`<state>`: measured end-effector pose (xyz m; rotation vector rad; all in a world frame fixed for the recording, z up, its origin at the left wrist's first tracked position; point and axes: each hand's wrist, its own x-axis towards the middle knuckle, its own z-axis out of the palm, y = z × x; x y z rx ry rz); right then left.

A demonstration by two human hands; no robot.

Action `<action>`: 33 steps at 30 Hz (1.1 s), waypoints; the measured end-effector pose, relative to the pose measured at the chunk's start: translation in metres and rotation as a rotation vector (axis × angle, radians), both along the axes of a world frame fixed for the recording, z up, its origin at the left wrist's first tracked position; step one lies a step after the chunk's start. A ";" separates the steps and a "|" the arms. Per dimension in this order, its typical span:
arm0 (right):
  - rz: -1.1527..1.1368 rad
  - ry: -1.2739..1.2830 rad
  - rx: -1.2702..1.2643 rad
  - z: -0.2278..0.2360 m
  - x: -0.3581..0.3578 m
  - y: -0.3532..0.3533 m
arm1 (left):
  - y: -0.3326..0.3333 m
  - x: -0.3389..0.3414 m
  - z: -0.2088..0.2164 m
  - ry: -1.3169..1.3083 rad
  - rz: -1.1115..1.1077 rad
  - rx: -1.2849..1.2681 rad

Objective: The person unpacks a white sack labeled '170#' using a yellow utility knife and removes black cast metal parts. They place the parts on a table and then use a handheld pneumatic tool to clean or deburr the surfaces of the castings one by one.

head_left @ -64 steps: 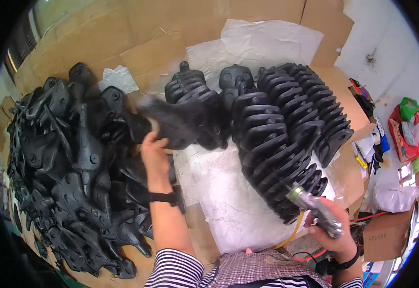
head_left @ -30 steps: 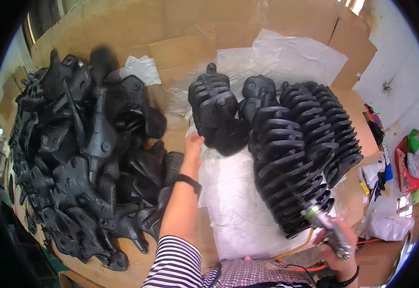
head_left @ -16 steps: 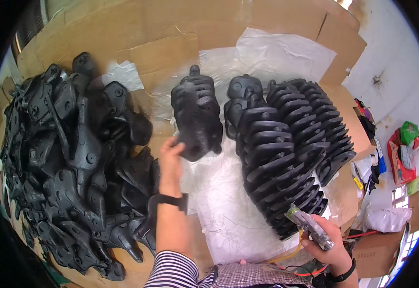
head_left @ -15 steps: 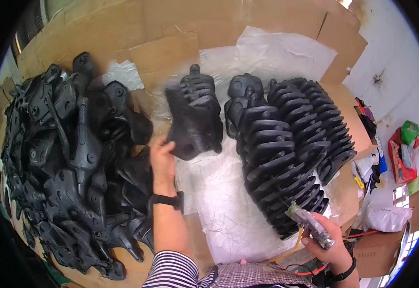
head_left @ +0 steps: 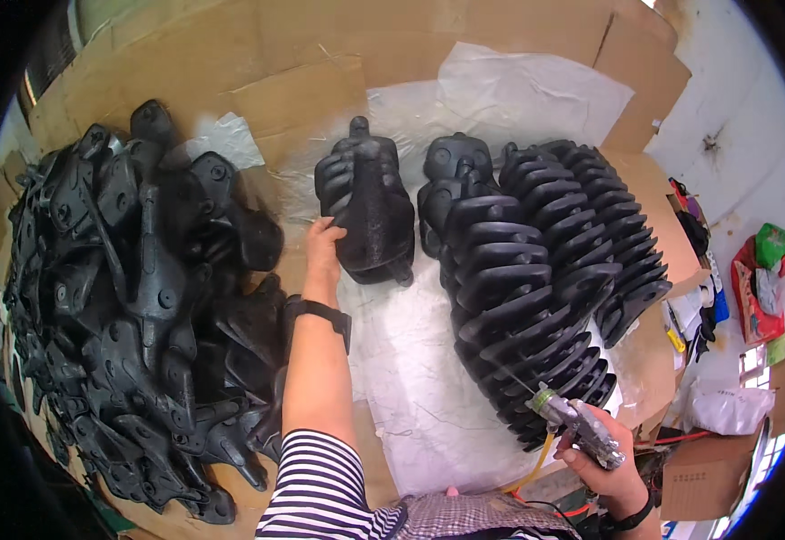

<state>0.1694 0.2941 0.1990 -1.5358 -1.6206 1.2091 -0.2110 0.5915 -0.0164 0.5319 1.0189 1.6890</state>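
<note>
Black moulded part point(head_left: 374, 211): far centre, atop stack point(head_left: 333, 177). Left hand point(head_left: 323, 249): fingers half-curled at its left edge, grip unclear. Right hand point(head_left: 623, 466): fingers wrapped round hose-fed gun point(head_left: 583, 430). Risk: loose hold could topple part.

This looks like a workshop handling goods in bulk. A heap of black moulded parts point(head_left: 163, 297) fills the left side, while many more, alike in shape, stand in tight rows point(head_left: 500, 261) toward the right. Rough cardboard point(head_left: 307, 103) covers the far side, and a creased white sheet point(head_left: 419, 369) lies over the work area. At the near right, the right hand point(head_left: 613, 463) grips a metal hand tool point(head_left: 581, 427), with a yellow hose point(head_left: 540, 461) just below. Beyond lie a cardboard box point(head_left: 712, 479) and plastic bags point(head_left: 727, 411), beside a stained, bare white wall point(head_left: 735, 99).
</note>
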 end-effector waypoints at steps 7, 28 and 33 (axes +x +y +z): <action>0.199 0.053 -0.073 -0.005 0.016 -0.006 | -0.087 -0.024 0.096 0.699 0.183 0.239; 0.249 0.071 0.045 0.010 0.229 -0.171 | -0.416 0.096 0.076 0.184 0.473 -0.222; 0.113 -0.016 0.004 0.007 0.313 -0.242 | -0.394 0.197 0.057 0.386 0.208 -0.284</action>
